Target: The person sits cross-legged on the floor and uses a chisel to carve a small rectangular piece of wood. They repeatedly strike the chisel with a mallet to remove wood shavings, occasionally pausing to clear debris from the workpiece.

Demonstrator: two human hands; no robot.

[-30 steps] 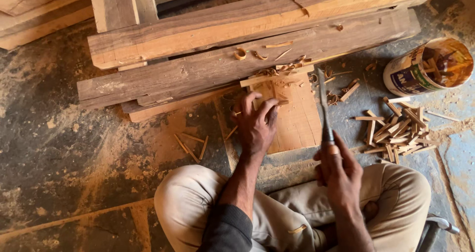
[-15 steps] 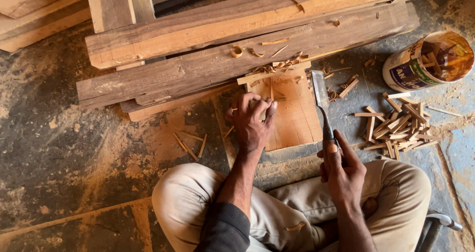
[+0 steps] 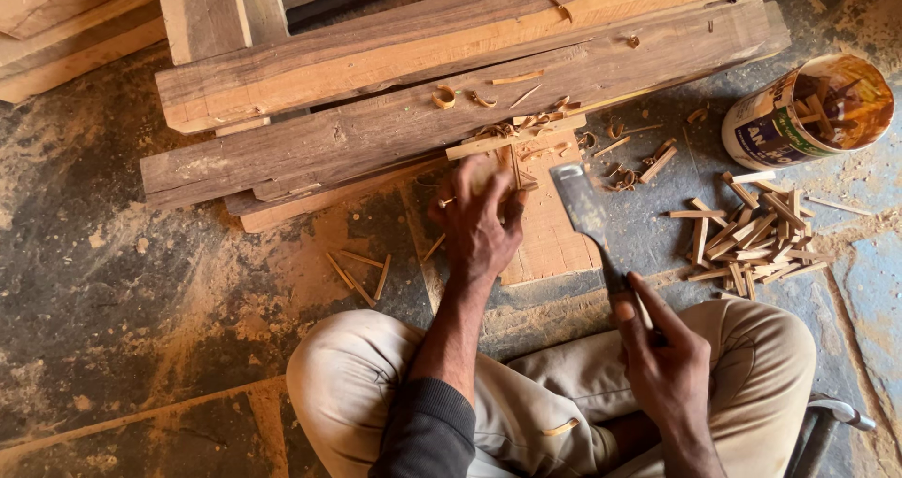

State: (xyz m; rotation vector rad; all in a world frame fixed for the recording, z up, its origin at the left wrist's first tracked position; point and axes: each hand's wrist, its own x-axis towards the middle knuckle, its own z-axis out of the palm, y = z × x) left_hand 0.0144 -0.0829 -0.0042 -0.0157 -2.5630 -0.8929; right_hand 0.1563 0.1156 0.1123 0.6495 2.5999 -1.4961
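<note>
My left hand (image 3: 479,217) holds a small wooden stick (image 3: 513,168) upright on a flat wooden block (image 3: 554,234) lying on the floor. My right hand (image 3: 662,351) grips the handle of a wide flat chisel (image 3: 584,210), its blade angled up and left, a short way to the right of the stick and apart from it. A thin wood strip (image 3: 512,138) lies across the block's far edge, against a long rough plank (image 3: 376,131). My knees frame the bottom of the view.
A heap of cut wooden pegs (image 3: 752,234) lies to the right on the floor. An open can (image 3: 808,110) with sticks in it stands at the far right. Stacked planks (image 3: 395,55) fill the top. Loose slivers (image 3: 362,271) and shavings lie on the sawdust-covered floor.
The chisel has swung from nearly upright to tilted left, nearer the stick. My left hand has stayed on the block holding the stick.
</note>
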